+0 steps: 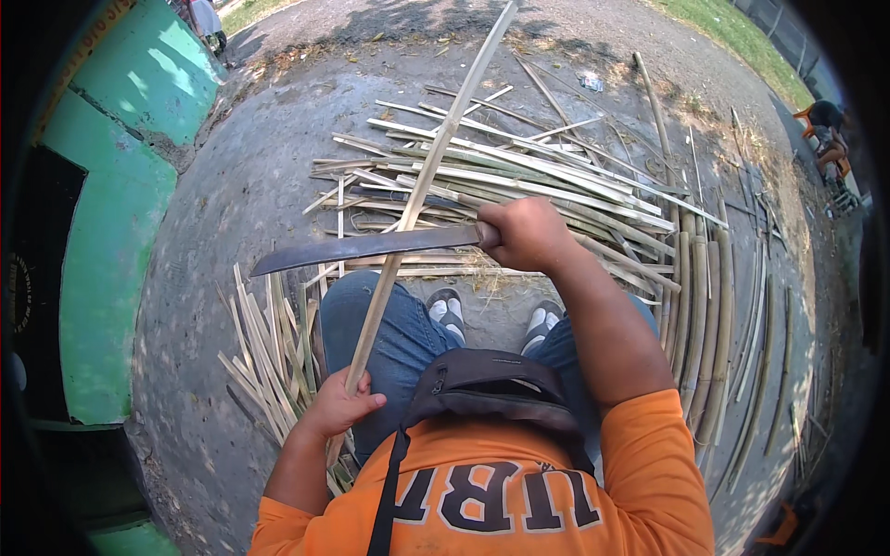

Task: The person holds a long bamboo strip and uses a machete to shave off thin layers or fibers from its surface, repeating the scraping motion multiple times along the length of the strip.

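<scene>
My left hand (341, 406) is closed around the lower part of a long bamboo strip (428, 171), which slants up and away to the far right of it. In my right hand (527, 235) is the wooden handle of a machete (362, 246). Its long dark blade points left and crosses the bamboo strip; whether it bites into the strip I cannot tell. Beyond my knees lies a heap of split bamboo strips (556, 185). Another bundle of bamboo strips (269, 347) is beside my left leg.
Whole bamboo poles (709, 315) lie on the ground at my right. On the left stands a green wall (111, 278) with a dark opening. A black waist bag (491, 385) rests on my lap. A person (825, 139) sits at the far right; another person (206, 20) is far left.
</scene>
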Action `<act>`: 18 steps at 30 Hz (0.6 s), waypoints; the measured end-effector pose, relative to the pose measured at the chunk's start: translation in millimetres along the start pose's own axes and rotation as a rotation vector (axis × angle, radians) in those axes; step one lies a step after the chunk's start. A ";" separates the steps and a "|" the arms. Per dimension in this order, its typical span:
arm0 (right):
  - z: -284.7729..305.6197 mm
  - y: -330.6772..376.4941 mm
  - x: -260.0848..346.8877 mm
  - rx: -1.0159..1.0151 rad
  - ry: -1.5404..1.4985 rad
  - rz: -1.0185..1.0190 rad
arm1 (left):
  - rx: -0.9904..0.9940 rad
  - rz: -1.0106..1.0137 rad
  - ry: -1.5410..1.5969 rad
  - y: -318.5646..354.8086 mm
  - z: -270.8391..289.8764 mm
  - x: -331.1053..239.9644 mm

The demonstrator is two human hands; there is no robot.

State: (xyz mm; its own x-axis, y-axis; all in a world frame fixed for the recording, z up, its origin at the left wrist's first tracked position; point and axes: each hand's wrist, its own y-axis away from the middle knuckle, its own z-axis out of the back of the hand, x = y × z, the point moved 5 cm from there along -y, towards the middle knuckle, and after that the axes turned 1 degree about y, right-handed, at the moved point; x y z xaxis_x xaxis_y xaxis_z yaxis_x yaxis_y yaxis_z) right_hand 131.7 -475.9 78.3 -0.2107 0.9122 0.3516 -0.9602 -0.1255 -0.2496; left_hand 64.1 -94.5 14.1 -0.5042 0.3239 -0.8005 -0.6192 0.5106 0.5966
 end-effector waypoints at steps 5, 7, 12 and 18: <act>-9.4 -2.2 21.9 0.298 -0.110 -0.032 | -0.034 -0.015 -0.060 -0.4 -0.2 4.3; -13.9 -1.0 19.1 0.371 -0.123 -0.069 | -0.067 -0.081 -0.189 -2.9 -0.1 3.7; -24.0 -4.1 11.3 0.283 -0.002 -0.114 | -0.113 -0.013 -0.236 1.7 -6.4 -6.0; -32.9 -11.9 -18.6 0.176 -0.010 -0.234 | -0.119 0.005 -0.228 2.6 -4.9 -1.4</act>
State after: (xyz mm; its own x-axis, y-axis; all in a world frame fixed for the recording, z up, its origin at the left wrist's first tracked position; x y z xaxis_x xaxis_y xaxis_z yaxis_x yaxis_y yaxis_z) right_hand 153.1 -478.5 45.1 0.0197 0.9206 0.3901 -0.9998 0.0215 -0.0002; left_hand 60.2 -97.6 17.0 -0.3668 0.5042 -0.7818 -0.6906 0.4155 0.5920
